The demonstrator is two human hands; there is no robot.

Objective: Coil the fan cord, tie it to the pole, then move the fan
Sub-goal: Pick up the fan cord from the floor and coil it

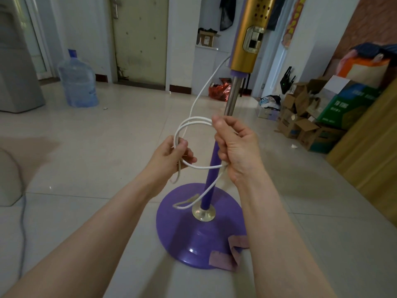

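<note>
A standing fan rises in front of me: a round purple base (184,239), a purple and steel pole (232,97) and a gold control housing (249,39). Its white cord (202,91) drops from the housing and forms loose loops just left of the pole. My left hand (171,155) pinches the left side of the loops. My right hand (236,145) grips their right side, directly in front of the pole. The cord's free end, with its plug (192,198), hangs down onto the base.
A large water bottle (78,82) stands on the tiled floor at the back left beside a grey appliance (17,72). Cardboard boxes (309,123) pile up along the right wall next to a wooden panel (369,151). A red bag (219,91) lies behind the pole.
</note>
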